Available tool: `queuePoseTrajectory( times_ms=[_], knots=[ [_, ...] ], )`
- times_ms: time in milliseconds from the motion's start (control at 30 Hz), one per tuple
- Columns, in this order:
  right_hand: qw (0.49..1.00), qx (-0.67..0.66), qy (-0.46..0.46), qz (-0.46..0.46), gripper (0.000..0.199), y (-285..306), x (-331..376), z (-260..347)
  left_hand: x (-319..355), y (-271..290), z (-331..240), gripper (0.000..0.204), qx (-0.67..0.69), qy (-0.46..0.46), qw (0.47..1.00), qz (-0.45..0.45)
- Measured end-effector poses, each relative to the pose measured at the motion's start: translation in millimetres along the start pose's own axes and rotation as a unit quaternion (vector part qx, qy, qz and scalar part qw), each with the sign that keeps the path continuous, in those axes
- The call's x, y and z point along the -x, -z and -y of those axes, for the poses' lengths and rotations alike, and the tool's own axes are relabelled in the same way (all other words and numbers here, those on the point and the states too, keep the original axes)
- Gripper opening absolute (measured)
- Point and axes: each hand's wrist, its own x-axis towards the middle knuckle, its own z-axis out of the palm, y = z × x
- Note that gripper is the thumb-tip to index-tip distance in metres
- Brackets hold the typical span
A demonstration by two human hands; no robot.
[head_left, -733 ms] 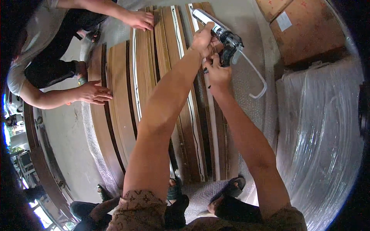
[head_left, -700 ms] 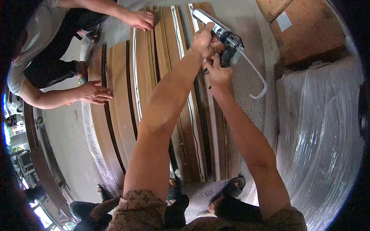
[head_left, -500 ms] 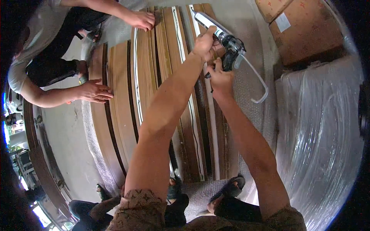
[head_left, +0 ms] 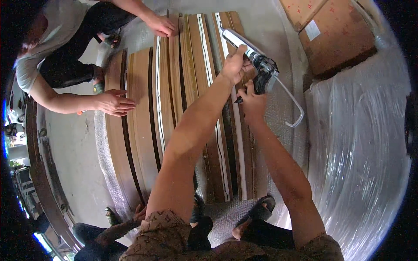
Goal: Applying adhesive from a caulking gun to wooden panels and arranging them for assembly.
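Over the far end of a row of wooden boards (head_left: 139, 130) laid side by side on the floor, a caulking gun (head_left: 254, 58) is held by both of the person's hands. Its pale tube is directed toward the far edge of the row, along the board nearest the right side, and its dark frame and trigger lie just beside that board's right edge. The left hand (head_left: 234, 65) is closed around the tube from above, the forearm crossing diagonally over the middle boards. The right hand (head_left: 252, 102) is wrapped around the dark handle from below, with the fingers curled on the trigger. A curved white rod (head_left: 292, 102) extends from the rear of the gun, looping out to the right over a sheet of bubble wrap (head_left: 278, 113) on which the boards rest. White beads of sealant (head_left: 157, 87) are seen running lengthwise along several boards. At the left side of the row, a co-worker's hand (head_left: 114, 102) is laid flat on the outermost board, and a second co-worker's hand (head_left: 161, 25) rests on the far ends of the middle boards. A cardboard box (head_left: 335, 35) stands at the far right, beside a bulk wrapped in clear plastic film (head_left: 361, 152).
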Motion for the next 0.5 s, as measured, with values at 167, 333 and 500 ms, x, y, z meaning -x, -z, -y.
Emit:
queuePoseTrajectory(
  times_ms=[167,333,500],
  knots=[
    [0.885,-0.343,-0.308,0.069,0.031,21.8,3.7,12.8,17.0,-6.4,2.7,0.033,0.006,0.002,1.000,-0.001],
    [0.973,-0.176,-0.146,0.024,0.031,23.5,25.0,-2.4,37.7,-17.3,2.6,0.031,0.009,0.028,1.000,0.004],
    [0.862,-0.410,-0.294,0.048,0.015,34.0,34.6,13.4,62.0,-20.0,0.1,0.033,0.001,0.035,0.999,-0.021]
  ],
)
